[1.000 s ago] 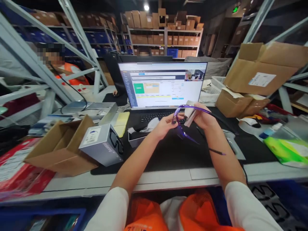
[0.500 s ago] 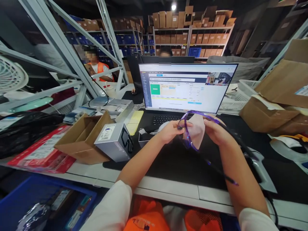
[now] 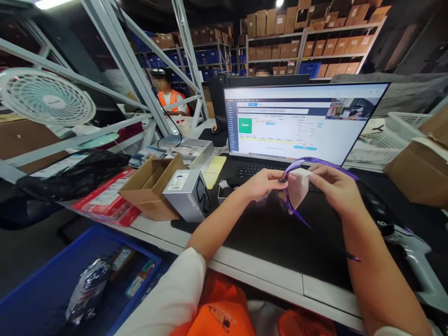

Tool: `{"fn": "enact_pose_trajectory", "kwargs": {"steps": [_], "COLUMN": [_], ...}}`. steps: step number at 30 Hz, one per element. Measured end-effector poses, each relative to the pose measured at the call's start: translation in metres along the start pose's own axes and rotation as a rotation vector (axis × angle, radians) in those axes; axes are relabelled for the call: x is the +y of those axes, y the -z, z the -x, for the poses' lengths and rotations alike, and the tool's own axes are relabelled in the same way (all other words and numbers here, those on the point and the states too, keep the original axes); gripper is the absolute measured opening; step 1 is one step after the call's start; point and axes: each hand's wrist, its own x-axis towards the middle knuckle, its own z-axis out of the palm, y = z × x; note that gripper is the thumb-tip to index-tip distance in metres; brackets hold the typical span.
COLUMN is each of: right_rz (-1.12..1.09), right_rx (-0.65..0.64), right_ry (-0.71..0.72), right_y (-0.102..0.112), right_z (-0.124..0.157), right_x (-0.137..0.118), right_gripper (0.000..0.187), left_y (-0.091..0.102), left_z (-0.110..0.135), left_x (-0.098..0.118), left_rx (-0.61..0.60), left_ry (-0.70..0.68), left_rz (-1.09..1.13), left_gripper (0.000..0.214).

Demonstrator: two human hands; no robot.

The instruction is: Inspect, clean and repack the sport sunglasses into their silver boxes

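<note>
The head view caught your work unfinished, I judged: both held things were up off the black mat (image 3: 273,245), neither yet set down. Well beyond your fingers, the lit monitor (image 3: 269,128) showed a page with a green block, its writing too fine to read. Far left of your fingers lay the red package (image 3: 114,198), its label illegible. Nearer them, the cardboard box (image 3: 154,203) stood open. Nearer again, the silver box (image 3: 184,200) looked closed; it carried a white label with a blue curve, a bold black mark and pale lettering, no brand certain. Your left hand (image 3: 262,184) gripped the purple frame (image 3: 288,198) at its fingertips. Your right hand (image 3: 341,191) pinched the white cloth (image 3: 299,189), perhaps paper, between your fingers; whether it touched the frame, I couldn't tell.
</note>
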Motion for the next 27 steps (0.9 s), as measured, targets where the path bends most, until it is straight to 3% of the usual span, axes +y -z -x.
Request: {"fn": "enact_pose_trajectory", "kwargs": {"steps": [5,10,18,23,27], "right_rz": [0.028,-0.179,-0.106,-0.254,-0.166], "right_rx": [-0.016,-0.046,-0.003,0.127,0.19], "right_ry": [0.091,0.105,-0.108,0.026,0.008], "right_y": [0.0,-0.001,0.011,0.009,0.012], "right_z": [0.002,0.001,-0.003,-0.009,-0.008], "right_x": [-0.013,-0.013,-0.008,-0.002,-0.006], "right_gripper": [0.018,0.022,0.009,0.013,0.011], "left_y": [0.0,0.001,-0.003,-0.01,-0.018], "left_z": [0.002,0.002,0.004,0.008,0.012], "left_x": [0.006,0.009,0.007,0.007,0.009], "left_rx": [-0.066,-0.125,-0.075,-0.056,0.025], "left_ry": [-0.042,-0.138,-0.216,-0.284,-0.263], "left_rz": [-0.104,-0.231,-0.522,-0.686,-0.865], "left_gripper": [0.049,0.031,0.035,0.039,0.04]}}
